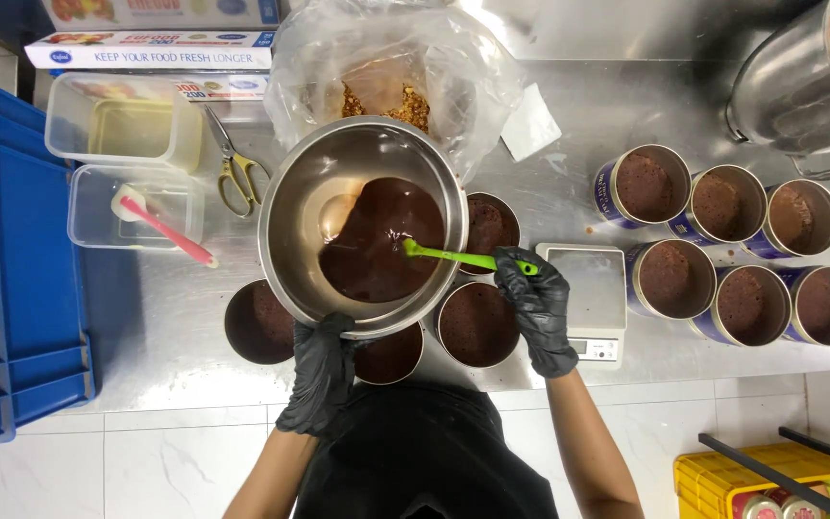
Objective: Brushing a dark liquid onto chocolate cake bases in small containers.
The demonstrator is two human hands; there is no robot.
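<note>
bowl: big round stainless steel mixing bowl (362, 226), held tipped over the tins near the counter's front edge, dark glossy chocolate batter (377, 240) pooled inside. Looked heavy, slick-walled, best gripped at the rim.
left hand (322, 377): black-gloved, clamped on the bowl's near rim.
right hand (537, 308): closed round a green plastic spatula (463, 258), blade in the batter.
counter: brushed steel counter (175, 317), smooth, crowded with round filled cake tins (477, 325) and a small white scale (593, 298).

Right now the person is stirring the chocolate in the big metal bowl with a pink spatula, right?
Not quite. The head view shows the spatula in the right hand is green, not pink. Its tip sits in the chocolate inside the big metal bowl, which the left hand holds by the rim.
</note>
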